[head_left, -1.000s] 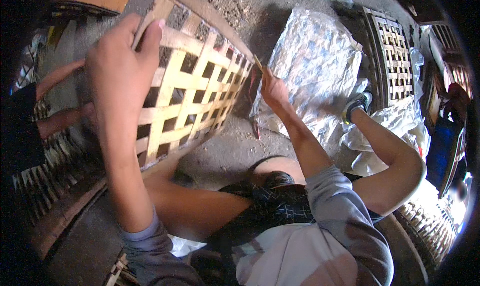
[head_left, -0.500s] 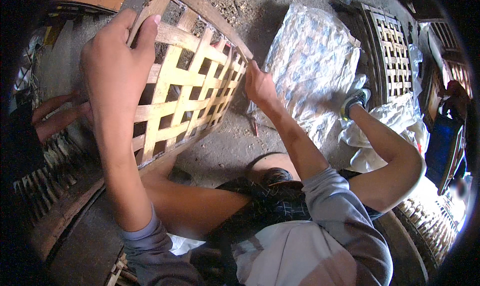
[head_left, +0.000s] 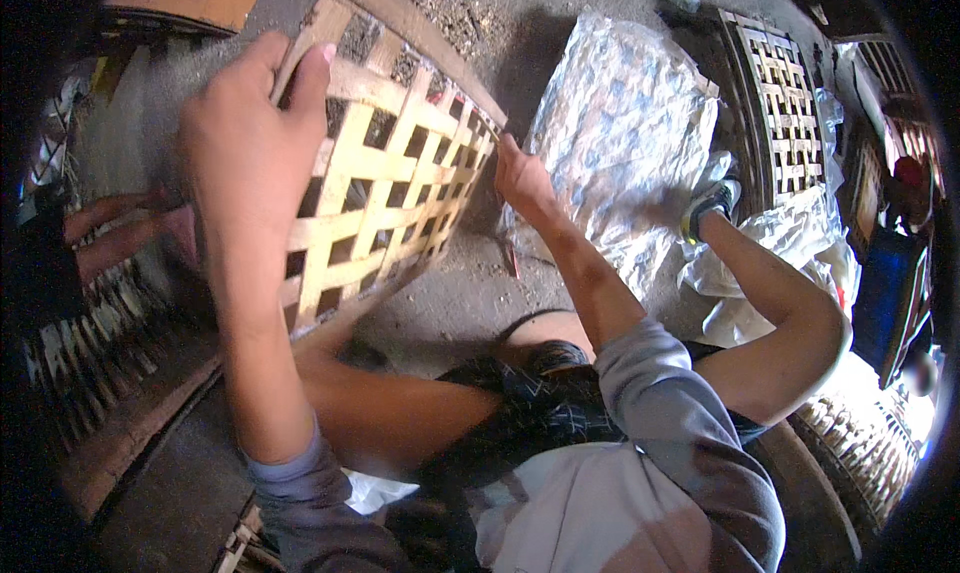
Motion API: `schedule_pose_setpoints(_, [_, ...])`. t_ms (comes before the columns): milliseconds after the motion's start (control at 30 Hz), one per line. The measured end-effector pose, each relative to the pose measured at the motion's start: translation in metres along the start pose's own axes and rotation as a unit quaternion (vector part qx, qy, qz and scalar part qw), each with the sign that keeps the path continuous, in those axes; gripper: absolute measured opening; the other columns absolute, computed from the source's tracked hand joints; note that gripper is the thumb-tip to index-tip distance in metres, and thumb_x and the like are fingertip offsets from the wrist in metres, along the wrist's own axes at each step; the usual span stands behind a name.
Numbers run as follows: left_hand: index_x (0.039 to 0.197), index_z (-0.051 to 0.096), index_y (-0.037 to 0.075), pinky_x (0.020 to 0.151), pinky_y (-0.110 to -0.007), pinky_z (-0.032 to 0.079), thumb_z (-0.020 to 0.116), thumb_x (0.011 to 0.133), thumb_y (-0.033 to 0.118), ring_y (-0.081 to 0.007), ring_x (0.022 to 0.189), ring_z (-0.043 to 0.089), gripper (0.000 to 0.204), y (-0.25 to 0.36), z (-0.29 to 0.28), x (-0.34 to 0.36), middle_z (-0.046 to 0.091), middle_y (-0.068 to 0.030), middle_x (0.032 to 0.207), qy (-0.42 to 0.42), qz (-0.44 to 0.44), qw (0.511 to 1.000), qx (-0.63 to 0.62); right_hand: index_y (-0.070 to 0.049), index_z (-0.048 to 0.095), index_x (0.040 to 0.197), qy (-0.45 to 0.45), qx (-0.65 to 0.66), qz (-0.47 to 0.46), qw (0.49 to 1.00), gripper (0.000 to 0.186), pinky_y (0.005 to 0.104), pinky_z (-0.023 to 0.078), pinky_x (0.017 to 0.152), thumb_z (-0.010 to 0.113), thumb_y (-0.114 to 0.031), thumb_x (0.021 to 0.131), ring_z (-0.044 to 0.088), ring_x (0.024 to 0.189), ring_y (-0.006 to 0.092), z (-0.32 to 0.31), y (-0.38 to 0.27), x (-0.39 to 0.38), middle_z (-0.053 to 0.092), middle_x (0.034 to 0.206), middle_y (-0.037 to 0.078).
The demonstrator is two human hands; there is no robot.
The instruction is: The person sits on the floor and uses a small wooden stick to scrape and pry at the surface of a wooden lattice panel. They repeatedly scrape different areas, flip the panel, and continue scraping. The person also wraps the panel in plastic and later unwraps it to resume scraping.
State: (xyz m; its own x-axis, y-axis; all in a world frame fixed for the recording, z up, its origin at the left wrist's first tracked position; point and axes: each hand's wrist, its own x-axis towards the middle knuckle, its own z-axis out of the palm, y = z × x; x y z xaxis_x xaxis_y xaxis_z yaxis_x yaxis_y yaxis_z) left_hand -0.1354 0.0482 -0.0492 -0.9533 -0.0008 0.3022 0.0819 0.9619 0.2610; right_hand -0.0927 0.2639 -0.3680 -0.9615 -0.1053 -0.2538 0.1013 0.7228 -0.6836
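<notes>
1. Gripping the woven panel (head_left: 385, 178) by its top left edge, our left hand (head_left: 252, 123) is up high. Our thumb lies on the side that faces us, and our other fingers bend round the back. The edge is squeezed between them.
2. Our right hand (head_left: 524, 176) is at the far right corner of the panel. Its fingers are curled in, right by the rim. We cannot tell if they pinch the rim or some small thing.
3. So the panel sits between our two hands, tipped up on a slant. Its low edge is by our left leg (head_left: 400, 398), and we cannot tell if they touch.
4. To the right of our right hand, a big crinkly plastic sheet (head_left: 630, 138) lies on the gray floor (head_left: 455, 308).
5. Past that sheet we see another woven panel (head_left: 786, 123), and our right shoe (head_left: 706, 213) is near it.
6. Over on the left, we see another person's arms (head_left: 105, 238), dark and blurry.
</notes>
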Motion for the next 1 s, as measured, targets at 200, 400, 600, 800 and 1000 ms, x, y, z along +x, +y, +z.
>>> schedule_pose_setpoints(200, [0.088, 0.064, 0.004, 0.065, -0.05, 0.051, 0.068, 0.092, 0.03, -0.0473, 0.079, 0.063, 0.027, -0.013, 0.003, -0.007, 0.064, -0.0244, 0.077, 0.001, -0.004, 1.0, 0.008, -0.006, 0.048, 0.125, -0.033, -0.019, 0.013, 0.999, 0.028, 0.0619, 0.052, 0.062, 0.042, -0.022, 0.103, 0.065, 0.071, 0.0525, -0.01, -0.029, -0.006, 0.066, 0.077, 0.032])
schedule_pose_setpoints(400, [0.099, 0.066, 0.002, 0.07, -0.04, 0.051, 0.067, 0.096, 0.034, -0.0439, 0.081, 0.065, 0.033, -0.001, 0.0, -0.008, 0.069, -0.0226, 0.087, -0.019, -0.03, 0.999, 0.023, -0.012, 0.052, 0.122, -0.037, -0.098, -0.126, 0.986, 0.023, 0.0547, 0.051, 0.054, 0.048, -0.022, 0.102, 0.065, 0.064, 0.0476, -0.018, 0.013, 0.007, 0.062, 0.068, 0.026])
schedule_pose_setpoints(600, [0.1, 0.067, 0.002, 0.068, -0.04, 0.051, 0.067, 0.096, 0.033, -0.0445, 0.081, 0.065, 0.031, 0.001, -0.002, -0.007, 0.068, -0.0227, 0.087, -0.015, -0.016, 0.999, 0.034, -0.011, 0.053, 0.113, -0.059, -0.106, -0.127, 0.985, 0.016, 0.0533, 0.054, 0.055, 0.049, -0.02, 0.101, 0.066, 0.065, 0.0465, -0.011, 0.021, 0.013, 0.066, 0.075, 0.022])
schedule_pose_setpoints(800, [0.085, 0.062, 0.004, 0.065, -0.053, 0.049, 0.069, 0.09, 0.031, -0.0485, 0.078, 0.062, 0.028, 0.002, 0.001, -0.004, 0.064, -0.0247, 0.077, 0.02, 0.008, 1.0, 0.007, -0.009, 0.053, 0.118, -0.114, -0.142, -0.056, 0.982, 0.035, 0.0546, 0.058, 0.071, 0.033, -0.036, 0.107, 0.071, 0.081, 0.0439, -0.019, 0.031, 0.021, 0.07, 0.084, 0.024])
schedule_pose_setpoints(1000, [0.086, 0.063, 0.003, 0.065, -0.052, 0.05, 0.069, 0.09, 0.03, -0.0485, 0.078, 0.062, 0.028, 0.001, 0.005, -0.005, 0.064, -0.025, 0.077, 0.025, 0.037, 0.999, -0.016, -0.003, 0.053, 0.115, -0.064, -0.157, -0.074, 0.983, 0.022, 0.0524, 0.057, 0.058, 0.043, -0.016, 0.101, 0.071, 0.073, 0.0433, -0.026, 0.043, 0.014, 0.068, 0.079, 0.026])
